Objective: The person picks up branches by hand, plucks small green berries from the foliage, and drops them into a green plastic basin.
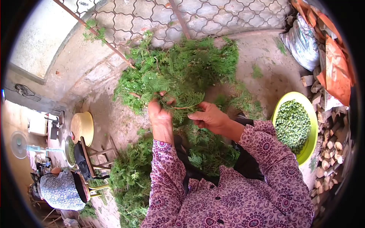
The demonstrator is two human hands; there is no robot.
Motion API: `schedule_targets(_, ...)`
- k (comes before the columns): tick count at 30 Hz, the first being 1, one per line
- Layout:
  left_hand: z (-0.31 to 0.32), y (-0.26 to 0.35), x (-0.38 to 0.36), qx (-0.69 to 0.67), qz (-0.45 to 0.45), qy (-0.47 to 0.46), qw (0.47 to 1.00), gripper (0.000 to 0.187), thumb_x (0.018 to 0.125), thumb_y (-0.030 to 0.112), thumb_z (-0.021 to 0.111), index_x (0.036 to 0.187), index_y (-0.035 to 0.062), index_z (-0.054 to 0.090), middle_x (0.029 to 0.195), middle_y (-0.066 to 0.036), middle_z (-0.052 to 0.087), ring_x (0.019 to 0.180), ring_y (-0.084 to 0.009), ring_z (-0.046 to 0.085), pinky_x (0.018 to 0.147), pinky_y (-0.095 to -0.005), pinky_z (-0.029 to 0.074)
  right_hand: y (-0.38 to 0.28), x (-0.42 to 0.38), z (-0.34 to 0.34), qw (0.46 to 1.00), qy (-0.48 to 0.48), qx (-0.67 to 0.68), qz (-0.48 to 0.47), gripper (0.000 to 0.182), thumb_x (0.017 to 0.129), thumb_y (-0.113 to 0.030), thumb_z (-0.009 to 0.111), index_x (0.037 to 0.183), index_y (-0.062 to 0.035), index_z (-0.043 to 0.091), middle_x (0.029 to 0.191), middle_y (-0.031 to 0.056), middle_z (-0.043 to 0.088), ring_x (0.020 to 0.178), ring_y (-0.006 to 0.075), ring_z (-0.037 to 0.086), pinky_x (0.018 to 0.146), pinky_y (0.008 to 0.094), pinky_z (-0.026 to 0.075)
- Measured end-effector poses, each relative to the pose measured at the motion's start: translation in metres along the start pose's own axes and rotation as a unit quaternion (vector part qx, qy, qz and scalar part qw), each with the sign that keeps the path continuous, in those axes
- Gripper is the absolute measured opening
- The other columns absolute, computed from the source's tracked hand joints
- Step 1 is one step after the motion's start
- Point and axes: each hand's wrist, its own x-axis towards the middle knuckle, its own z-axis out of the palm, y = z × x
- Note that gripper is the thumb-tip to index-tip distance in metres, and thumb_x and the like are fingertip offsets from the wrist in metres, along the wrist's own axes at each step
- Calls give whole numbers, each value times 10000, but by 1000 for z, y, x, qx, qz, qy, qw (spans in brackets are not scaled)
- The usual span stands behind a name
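My left hand is closed around a feathery evergreen sprig, its flat green fronds spreading to the right. From the other side, my right hand has its thumb and fingers pinched at the sprig's thin reddish stem. Whether anything small sits between those right fingertips is hidden. Just beyond both hands lies a large heap of cut evergreen branches on the ground. More cut greenery is piled by my left arm and between my legs.
At right stands a yellow-green basin of small green cones, beside stacked firewood and a white sack. A wire mesh panel is at the back. Leftward are a tan basin, a wooden chair and another person.
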Motion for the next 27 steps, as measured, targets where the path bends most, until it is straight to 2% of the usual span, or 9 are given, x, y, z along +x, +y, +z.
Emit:
schedule_targets(5,-4,2,1,-10,2,-2,1000,177,916,200,298,809,73,359,654,-57,420,519,-150,308,461,-271,291,-2,-4,-7,999,-15,-40,-31,234,734,-139,653,903,-25,538,602,-1,506,475,76,451,437,207,364)
schedule_targets(7,-5,0,0,4,-7,-8,1000,190,914,232,298,811,93,376,662,-31,442,534,-133,340,475,-266,288,0,-2,-9,999,1,-44,-20,168,766,-186,622,834,-50,552,615,-7,513,482,68,449,448,199,368)
schedule_targets(11,-2,-2,-2,-9,-27,-13,1000,191,912,233,303,805,96,380,656,-28,446,532,-132,348,472,-264,289,-5,-7,-2,999,-3,-46,-24,167,785,-223,599,767,-65,547,616,-11,516,484,67,456,449,202,376)
schedule_targets(14,-2,-4,-4,25,-4,5,1000,187,910,231,305,802,100,384,655,-23,448,528,-130,353,471,-260,291,-3,-3,-5,998,-1,-54,-10,176,783,-219,603,735,-64,536,622,-11,513,492,68,465,446,209,376)
schedule_targets(17,-8,-2,0,20,-22,-28,999,170,909,217,305,804,111,387,657,-21,448,515,-131,355,466,-258,296,-4,-2,-9,997,-35,-63,15,191,772,-215,603,699,-48,541,588,-5,509,470,72,463,432,211,365)
schedule_targets(19,-7,0,-1,61,-15,-42,997,138,897,188,336,798,107,389,665,-37,432,518,-151,345,441,-277,292,-12,-7,-6,956,-44,-290,2,215,753,-202,585,632,-31,541,539,7,498,436,76,440,408,212,335)
schedule_targets(22,0,-8,-6,106,-32,-30,993,115,893,212,352,820,126,372,655,-23,447,485,-136,354,429,-276,318,-20,-13,-1,924,-55,-377,26,213,731,-139,557,547,-40,520,472,4,475,407,57,388,386,222,285)
schedule_targets(24,-5,-13,-1,125,-14,-68,990,92,881,201,380,833,124,369,644,-21,449,489,-134,370,412,-279,320,-20,-15,-13,927,-80,-365,28,223,734,-165,547,557,-32,519,493,8,480,424,60,405,390,223,287)
schedule_targets(27,-12,-14,9,100,-70,-59,991,44,872,168,400,882,127,389,627,-19,459,492,-128,399,403,-278,325,-16,-32,-29,942,-115,-313,30,230,737,-188,538,578,-24,519,516,9,482,450,62,423,400,224,289)
